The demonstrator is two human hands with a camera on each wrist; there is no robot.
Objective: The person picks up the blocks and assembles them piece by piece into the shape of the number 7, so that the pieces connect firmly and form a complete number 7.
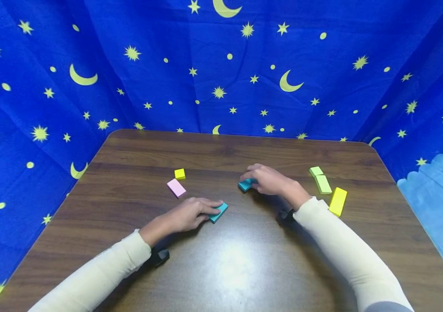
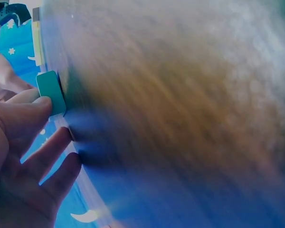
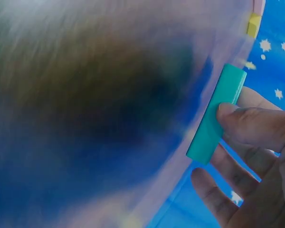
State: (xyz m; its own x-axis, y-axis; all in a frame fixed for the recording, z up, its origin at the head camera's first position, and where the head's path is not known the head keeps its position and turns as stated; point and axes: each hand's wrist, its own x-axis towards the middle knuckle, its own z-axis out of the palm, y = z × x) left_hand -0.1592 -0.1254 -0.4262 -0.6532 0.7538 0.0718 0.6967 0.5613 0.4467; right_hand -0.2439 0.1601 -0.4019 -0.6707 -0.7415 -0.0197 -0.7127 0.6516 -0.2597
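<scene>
In the head view my left hand (image 1: 190, 215) is low over the table, left of centre. Its thumb and fingers pinch a flat teal block (image 1: 221, 209), whose far end sticks out past the fingertips. The left wrist view shows the thumb against this teal block (image 2: 48, 84), with the other fingers spread below. Farther back and to the right, my right hand (image 1: 268, 178) pinches a second teal block (image 1: 244, 186), partly covered by the fingers. From the right wrist, that teal block (image 3: 224, 88) appears long, with the thumb on one face and fingers behind.
A pink block (image 1: 176, 188) and a small yellow block (image 1: 180, 174) lie left on the brown wooden table (image 1: 135, 151). On the right are a small light green block (image 1: 316, 171), a longer light green one (image 1: 323, 185) and a yellow block (image 1: 338, 201) near the right sleeve.
</scene>
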